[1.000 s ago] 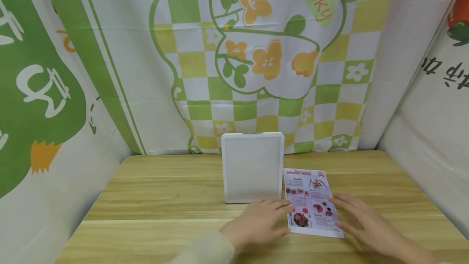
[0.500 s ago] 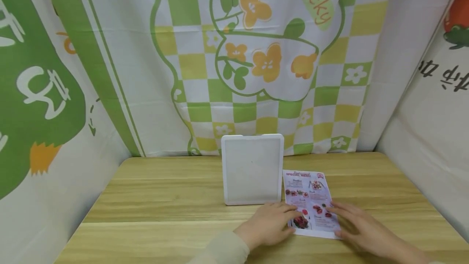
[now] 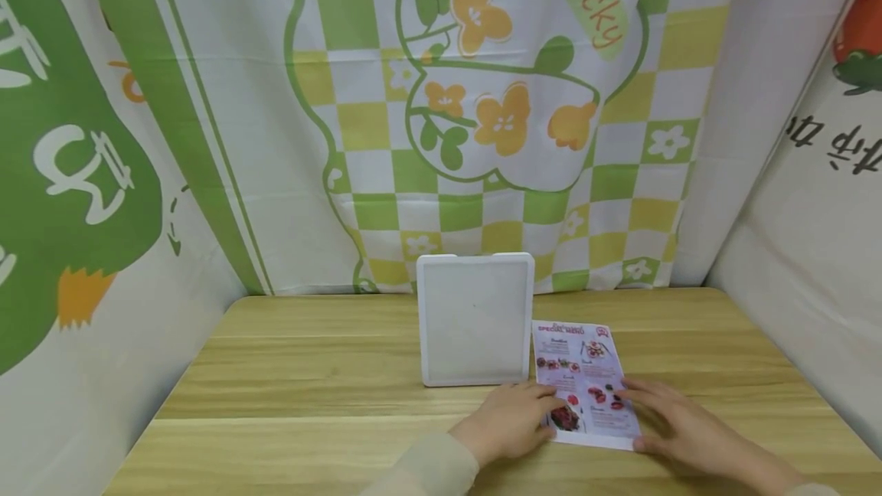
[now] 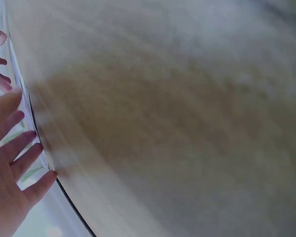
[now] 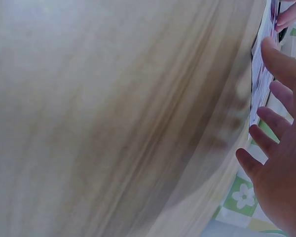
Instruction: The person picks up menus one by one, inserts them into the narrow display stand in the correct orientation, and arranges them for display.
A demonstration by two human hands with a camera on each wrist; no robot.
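Note:
A printed menu sheet [image 3: 582, 370], headed "SPECIAL MENU" with food pictures, lies flat on the wooden table. At its lower left edge, the fingers of my left hand [image 3: 506, 418] rest over the paper's border. My right hand [image 3: 692, 429] is at the opposite edge, thumb by the lower right corner and fingers along the side. Both wrist views show spread, mostly straight fingers on the left hand [image 4: 15, 168] and the right hand [image 5: 283, 133]. Just left of the menu stands an upright white frame [image 3: 475, 320] with a plain grey-white panel.
The wood-grain table [image 3: 296, 373] reaches back to a green-and-yellow checked curtain [image 3: 455, 213] with flowers. Printed cloth also hangs on the left and right sides. The white frame stands close beside the menu's left edge.
My left hand has moved slightly right and down onto the menu's lower left edge. The right hand has dropped slightly, staying at the right edge. The frame stays put.

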